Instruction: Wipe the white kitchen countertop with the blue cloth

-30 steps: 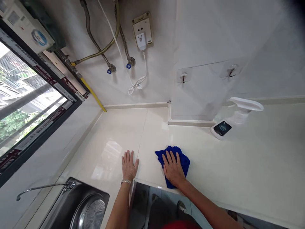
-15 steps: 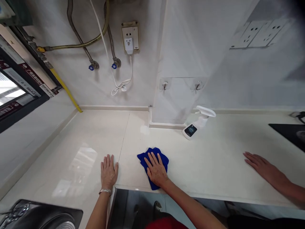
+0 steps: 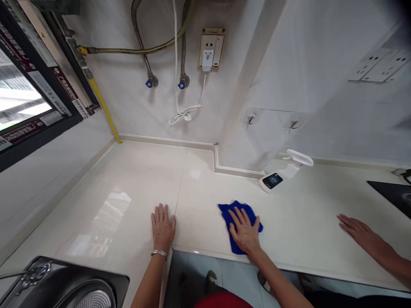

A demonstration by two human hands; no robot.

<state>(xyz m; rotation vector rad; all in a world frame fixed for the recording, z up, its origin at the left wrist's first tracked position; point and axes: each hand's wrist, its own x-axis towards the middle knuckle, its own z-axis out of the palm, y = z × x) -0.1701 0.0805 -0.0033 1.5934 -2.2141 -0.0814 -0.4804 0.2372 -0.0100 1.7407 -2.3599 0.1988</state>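
Note:
My left hand [image 3: 163, 229], with a bracelet at the wrist, lies flat and empty on the pale countertop [image 3: 199, 201] beside a thin seam. Its fingers are stretched out. Under my right hand [image 3: 246, 233] is a crumpled dark blue cloth [image 3: 236, 246], pressed against the counter close to its front edge. The right fingers are spread over the cloth, not curled round it. Behind and to the right of the cloth, a white spray bottle [image 3: 272, 179] with a dark label stands near the wall corner.
Another person's hand [image 3: 358, 233] rests on the counter at right, near a black panel [image 3: 393, 196]. A metal sink [image 3: 120, 284] is at lower left. On the wall are a plugged-in socket [image 3: 218, 49], blue-handled valves [image 3: 182, 83], a yellow pipe [image 3: 104, 105] and hooks [image 3: 250, 119].
The cloth under my right hand has slid to the right along the counter. My left hand keeps its place by the seam. The whole view has shifted, so the scene sits further right.

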